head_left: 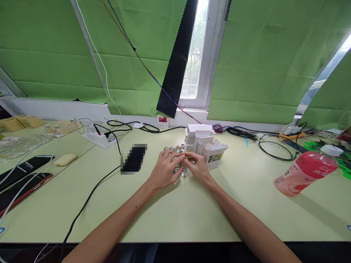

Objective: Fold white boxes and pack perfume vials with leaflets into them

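Note:
At the middle of the table, several small glass bottles [178, 148] with silvery and gold caps stand close together, partly covered by my hands. My left hand [164, 168] curves over the near side of the cluster, its thumb and fingers on either side of some bottles. Meeting it at the fingertips, my right hand [200, 168] has its thumb and index finger closed around what looks like a small amber-toned bottle lying sideways; most of it is hidden. White cardboard boxes [215, 153] stand just behind my right hand, some with open flaps.
A dark pixelated device [134, 159] lies left of my hands. Farther left are a power strip [100, 138], phones [27, 170] and a cream case [65, 160]. A pink drink bottle [304, 173] tilts at right. Black cables [241, 132] run along the back edge.

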A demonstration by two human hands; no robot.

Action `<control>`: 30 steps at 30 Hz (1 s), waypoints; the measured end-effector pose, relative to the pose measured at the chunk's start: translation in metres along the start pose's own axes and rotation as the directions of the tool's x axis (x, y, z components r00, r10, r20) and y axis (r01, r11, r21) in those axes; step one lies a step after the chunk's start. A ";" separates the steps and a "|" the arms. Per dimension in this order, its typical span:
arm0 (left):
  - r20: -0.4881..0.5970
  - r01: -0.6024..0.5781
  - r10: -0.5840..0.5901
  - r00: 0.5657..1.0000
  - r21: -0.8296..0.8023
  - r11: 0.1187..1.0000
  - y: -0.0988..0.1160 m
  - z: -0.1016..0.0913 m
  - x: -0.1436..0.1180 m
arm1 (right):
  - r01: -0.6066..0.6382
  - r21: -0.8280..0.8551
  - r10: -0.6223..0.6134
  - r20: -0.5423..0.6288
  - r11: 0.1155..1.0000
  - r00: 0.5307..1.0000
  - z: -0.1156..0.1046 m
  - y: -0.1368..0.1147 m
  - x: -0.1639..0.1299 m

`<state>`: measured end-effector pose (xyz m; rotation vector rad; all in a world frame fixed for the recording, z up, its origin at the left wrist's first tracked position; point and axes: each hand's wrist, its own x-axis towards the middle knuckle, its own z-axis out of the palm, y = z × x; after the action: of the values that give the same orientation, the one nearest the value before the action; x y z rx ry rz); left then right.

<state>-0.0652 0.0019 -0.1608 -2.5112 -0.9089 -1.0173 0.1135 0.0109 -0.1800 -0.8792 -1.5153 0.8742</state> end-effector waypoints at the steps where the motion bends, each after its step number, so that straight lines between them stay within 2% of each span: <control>1: 0.005 -0.001 0.001 1.000 0.002 1.000 0.000 0.000 0.000 | 0.003 -0.002 -0.003 0.001 1.000 1.000 0.000 0.001 0.000; 13: 0.019 0.029 -0.029 0.999 0.006 1.000 0.001 0.000 0.000 | -0.040 0.052 0.043 -0.068 0.998 0.997 0.005 0.007 0.003; 30: -0.015 0.007 -0.007 1.000 -0.001 1.000 0.000 0.004 -0.001 | -0.050 0.048 0.053 -0.079 0.998 0.995 0.003 0.005 0.005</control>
<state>-0.0636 0.0031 -0.1648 -2.4992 -0.9133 -1.0372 0.1104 0.0172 -0.1821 -0.9126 -1.4033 0.8974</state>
